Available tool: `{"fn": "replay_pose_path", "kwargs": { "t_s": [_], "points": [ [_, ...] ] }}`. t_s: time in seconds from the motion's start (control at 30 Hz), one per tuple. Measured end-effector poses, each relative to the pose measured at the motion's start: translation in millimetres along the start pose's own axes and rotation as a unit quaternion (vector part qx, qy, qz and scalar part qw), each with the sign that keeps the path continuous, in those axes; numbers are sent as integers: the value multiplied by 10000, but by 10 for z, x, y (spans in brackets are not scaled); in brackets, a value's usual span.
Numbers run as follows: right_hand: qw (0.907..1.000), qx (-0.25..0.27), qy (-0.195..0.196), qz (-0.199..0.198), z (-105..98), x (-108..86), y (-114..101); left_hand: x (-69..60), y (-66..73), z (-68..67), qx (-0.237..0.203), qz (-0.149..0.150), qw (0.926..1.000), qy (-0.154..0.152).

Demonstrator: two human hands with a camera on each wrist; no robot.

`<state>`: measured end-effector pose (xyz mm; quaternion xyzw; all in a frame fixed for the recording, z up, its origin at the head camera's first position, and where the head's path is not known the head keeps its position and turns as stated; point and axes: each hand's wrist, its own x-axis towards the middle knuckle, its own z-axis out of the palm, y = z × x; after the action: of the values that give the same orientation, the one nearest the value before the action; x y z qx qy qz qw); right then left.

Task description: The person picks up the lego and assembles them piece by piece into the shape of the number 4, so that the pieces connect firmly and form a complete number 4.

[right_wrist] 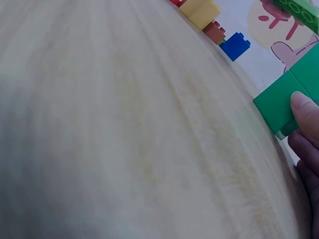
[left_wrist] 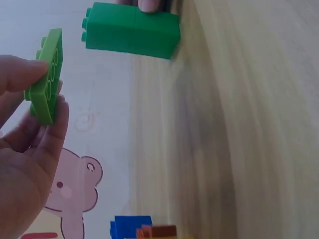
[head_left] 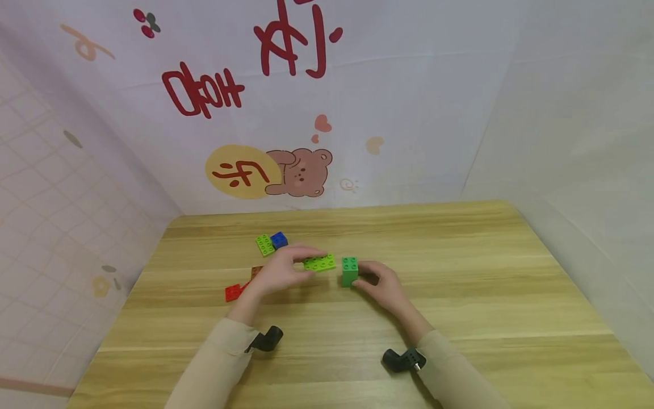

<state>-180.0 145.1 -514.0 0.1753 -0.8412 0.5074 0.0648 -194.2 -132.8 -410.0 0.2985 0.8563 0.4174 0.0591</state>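
Note:
Between the thumb and fingers of my left hand (head_left: 283, 271) is a lime green building plate (head_left: 323, 263), pinched by its edges. The left wrist view has this plate (left_wrist: 47, 79) held up in the air, its hollow underside partly showing. My right hand (head_left: 383, 286) grips a green stack of two building bricks (head_left: 349, 275) from its right side, studs facing up. A seam crosses the green stack (left_wrist: 132, 30) in the left wrist view. Only a small gap separates the plate from the stack. In the right wrist view, a thumb (right_wrist: 305, 112) presses on the stack's side.
Left of the hands lie a second lime plate (head_left: 264, 245), a blue brick (head_left: 279, 240), a brown brick (head_left: 256, 271) and a red piece (head_left: 233, 292). A yellow brick (right_wrist: 202, 12) appears in the right wrist view. A printed cloth (head_left: 409, 113) hangs behind the wooden table (head_left: 460, 318).

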Motion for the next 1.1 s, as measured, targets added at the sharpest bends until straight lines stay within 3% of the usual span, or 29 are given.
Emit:
{"fn": "replay_pose_path", "kwargs": {
  "t_s": [0.5, 1.1],
  "points": [
    [9997, 16, 32, -234, -3, 9, 8, 183, 172, 73, 598, 230, 9977, -230],
    [9995, 141, 70, -269, 0, 7, -9, 353, 210, 232, 642, 238, 9969, -396]
  ]
}}
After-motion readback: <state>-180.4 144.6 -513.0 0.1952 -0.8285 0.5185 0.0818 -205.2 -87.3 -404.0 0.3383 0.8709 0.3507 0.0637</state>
